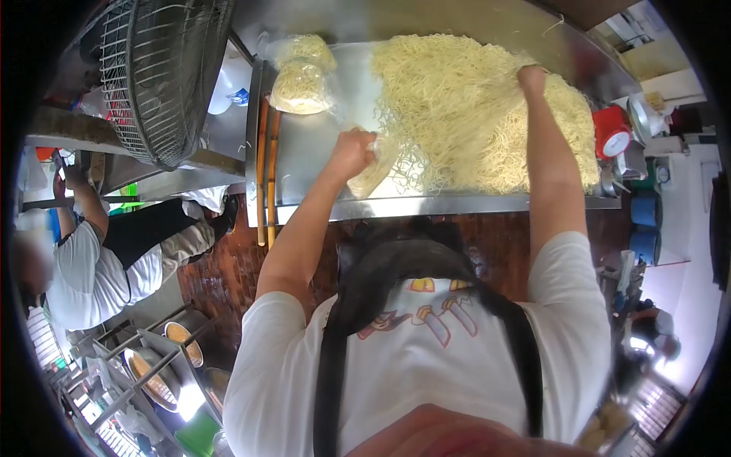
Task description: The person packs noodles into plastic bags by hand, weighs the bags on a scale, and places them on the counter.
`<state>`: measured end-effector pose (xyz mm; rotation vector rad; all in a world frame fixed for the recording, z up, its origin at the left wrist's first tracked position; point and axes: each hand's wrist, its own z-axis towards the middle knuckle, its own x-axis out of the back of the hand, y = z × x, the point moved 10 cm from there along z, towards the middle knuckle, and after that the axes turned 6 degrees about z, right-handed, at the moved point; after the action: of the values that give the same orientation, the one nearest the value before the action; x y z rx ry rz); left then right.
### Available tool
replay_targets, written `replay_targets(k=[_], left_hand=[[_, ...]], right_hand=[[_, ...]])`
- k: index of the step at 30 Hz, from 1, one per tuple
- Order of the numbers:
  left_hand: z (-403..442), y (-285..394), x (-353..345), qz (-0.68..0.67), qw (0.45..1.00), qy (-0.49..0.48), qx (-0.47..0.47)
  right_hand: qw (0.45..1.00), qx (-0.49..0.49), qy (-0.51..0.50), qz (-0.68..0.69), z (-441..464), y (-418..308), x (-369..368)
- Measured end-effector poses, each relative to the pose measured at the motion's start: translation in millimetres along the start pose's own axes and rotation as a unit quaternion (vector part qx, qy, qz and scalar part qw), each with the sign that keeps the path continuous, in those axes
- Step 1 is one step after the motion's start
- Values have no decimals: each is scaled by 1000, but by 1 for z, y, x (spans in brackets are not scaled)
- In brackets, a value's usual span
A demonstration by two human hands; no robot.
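A wide heap of pale yellow noodles [449, 84] covers the middle and right of the metal table [301, 171]. At the heap's near-left side, my left hand [354, 154] is closed around the top of a clear plastic bag [371, 177] with noodles in it. My right hand [531, 78] reaches to the heap's far right part, fingers curled into the noodles, with strands around them. Filled bags of noodles [303, 85] sit close together at the table's far left.
Two long wooden sticks [272, 175] lie along the table's left edge. A fan [156, 76] stands at the upper left, and a red scale [611, 133] beyond the right end. Another person [114, 251] is at the left. Pots [152, 377] stand on a rack at lower left.
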<state>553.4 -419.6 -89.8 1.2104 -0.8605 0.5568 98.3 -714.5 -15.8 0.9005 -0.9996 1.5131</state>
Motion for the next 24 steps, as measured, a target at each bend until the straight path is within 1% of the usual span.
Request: replay_targets(k=[2,3,4,5,6,8,9,10,11,12,13,14,16,17,18,19,20,21,24], left_hand=[[-21,-12,-20,39,998,37,-14],[-31,-4,-17,58,997,55,-22],[-44,0,-6,49,992,120,-1],[-62,22,16,39,983,181,23],[-82,40,33,30,969,241,46],[-110,53,35,-31,956,272,108],[-118,56,32,-62,946,286,138],[-116,45,9,-143,939,222,220],[-117,37,-20,-221,915,156,298],[-124,31,-55,-295,875,88,373],[-108,24,-59,-253,903,155,311],[-96,19,-63,-199,922,219,250],[-69,13,-47,-206,889,259,316],[-57,-23,-58,-148,896,298,295],[-57,-56,-68,-89,897,336,273],[-61,-62,-61,-214,860,350,302],[-55,-51,-42,-336,808,358,324],[-46,-34,-31,-452,743,360,339],[-29,33,0,-414,756,380,336]], right_hand=[[985,-58,-153,60,17,30,-25],[966,-87,-228,88,16,28,-27],[953,-22,-304,10,14,11,-30],[922,44,-378,-68,-4,-36,-13],[877,111,-445,-145,-32,-80,-7],[952,54,-298,-35,-54,-121,-15],[952,47,-280,110,-100,-180,9],[937,40,-317,142,-146,-223,0],[904,103,-408,80,-195,-260,-23],[855,172,-489,31,-246,-295,-43],[828,222,-513,46,-284,-322,-67],[875,290,-359,147,-302,-337,-77],[862,224,-364,274,-328,-338,-132],[848,191,-362,336,-327,-338,-142],[844,181,-387,326,-320,-337,-134],[838,171,-413,314,-309,-333,-114],[832,161,-438,301,-298,-326,-97],[827,220,-438,276,-288,-323,-89],[727,391,-470,312,-265,-332,-42]])
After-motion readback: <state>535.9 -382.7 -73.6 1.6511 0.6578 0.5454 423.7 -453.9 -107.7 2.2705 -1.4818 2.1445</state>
